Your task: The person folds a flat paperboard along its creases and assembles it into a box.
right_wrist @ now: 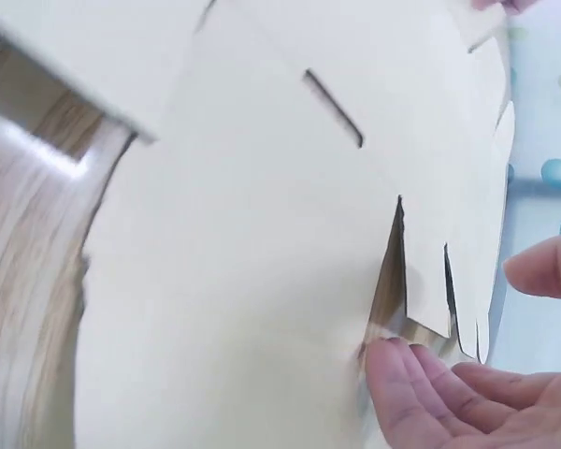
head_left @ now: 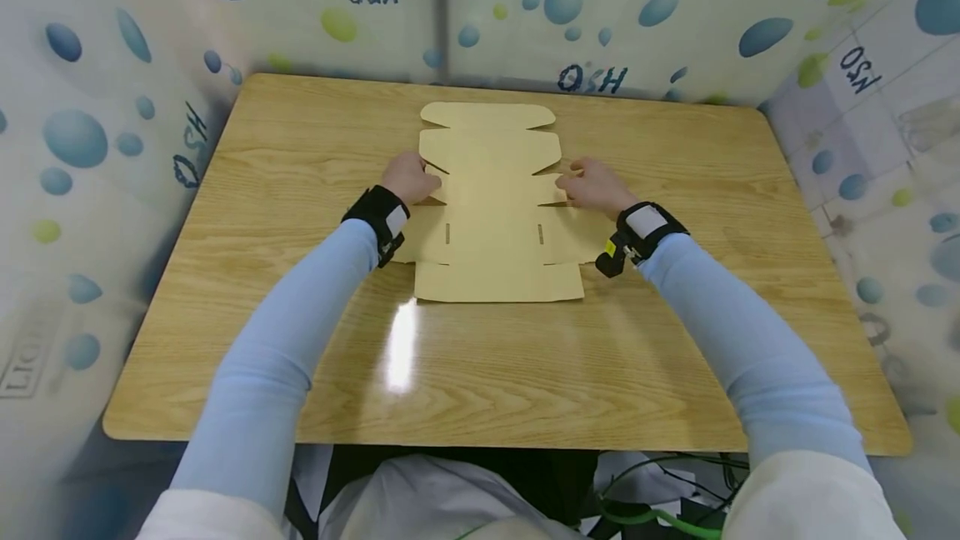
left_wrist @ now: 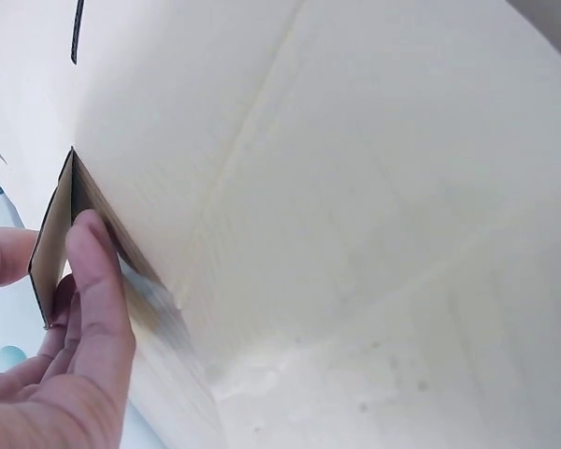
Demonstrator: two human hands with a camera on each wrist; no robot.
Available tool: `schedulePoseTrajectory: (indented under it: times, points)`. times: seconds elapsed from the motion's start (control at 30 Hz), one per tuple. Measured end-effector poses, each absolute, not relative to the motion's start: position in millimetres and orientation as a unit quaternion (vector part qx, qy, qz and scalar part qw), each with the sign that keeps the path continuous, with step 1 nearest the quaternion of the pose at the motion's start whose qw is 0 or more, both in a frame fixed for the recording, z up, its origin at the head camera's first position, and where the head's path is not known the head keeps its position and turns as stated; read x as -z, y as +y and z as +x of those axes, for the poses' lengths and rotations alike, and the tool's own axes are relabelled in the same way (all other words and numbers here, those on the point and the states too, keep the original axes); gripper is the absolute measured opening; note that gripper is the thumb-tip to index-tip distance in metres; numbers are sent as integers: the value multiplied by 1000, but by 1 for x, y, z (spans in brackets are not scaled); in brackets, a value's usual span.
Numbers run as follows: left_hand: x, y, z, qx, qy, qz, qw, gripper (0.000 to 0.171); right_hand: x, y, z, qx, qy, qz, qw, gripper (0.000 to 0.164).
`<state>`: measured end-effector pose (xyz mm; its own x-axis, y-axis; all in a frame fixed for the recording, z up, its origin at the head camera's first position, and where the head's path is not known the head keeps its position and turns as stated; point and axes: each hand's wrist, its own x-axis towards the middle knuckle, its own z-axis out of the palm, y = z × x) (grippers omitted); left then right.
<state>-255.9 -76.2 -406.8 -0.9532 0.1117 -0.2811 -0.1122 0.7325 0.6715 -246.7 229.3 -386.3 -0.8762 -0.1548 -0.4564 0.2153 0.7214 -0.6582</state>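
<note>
A flat, die-cut cardboard box blank (head_left: 495,190) lies on the wooden table, its slits and side flaps spread to both sides. At its left edge my left hand (head_left: 410,179) pinches a small side flap (left_wrist: 49,257), which stands tilted up between thumb and fingers in the left wrist view. My right hand (head_left: 596,184) is at the matching flap (right_wrist: 428,281) on the right edge. In the right wrist view its fingertips (right_wrist: 393,360) reach the flap's lower edge, while the thumb (right_wrist: 547,268) stands apart from it.
The wooden table (head_left: 525,382) extends around the blank, with a bright glare spot near its front. Patterned curtains (head_left: 495,15) with blue and green dots enclose the back and sides. Green and black cables (head_left: 660,515) hang below the front edge at the right.
</note>
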Motion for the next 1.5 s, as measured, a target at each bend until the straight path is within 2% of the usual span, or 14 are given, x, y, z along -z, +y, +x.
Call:
schedulePoseTrajectory:
  times: [0.07,0.17,0.37,0.5,0.6,0.77,0.93,1.1,1.5]
  points:
    - [407,-76,-257,-365,919,-3,151,37,386,226,-248,404,878,30,255,58]
    - [408,-74,-257,-362,920,-6,150,37,387,222,-250,432,865,40,253,29]
    - [405,-70,-255,-367,919,-15,143,38,392,220,-254,454,855,55,246,21]
    - [404,-66,-255,-374,915,-23,147,36,395,219,-255,472,846,73,238,48]
    - [403,-64,-255,-378,914,-25,147,35,397,217,-255,494,836,84,223,54]
    - [404,-63,-254,-385,912,-26,139,32,398,209,-253,498,842,85,192,48]
    - [399,-60,-249,-381,914,-23,136,12,399,201,-254,467,861,89,180,42]
    - [397,-56,-246,-373,918,-14,131,24,396,193,-254,449,868,83,194,44]
    - [399,-50,-243,-363,926,2,107,24,393,187,-251,430,880,71,190,42]
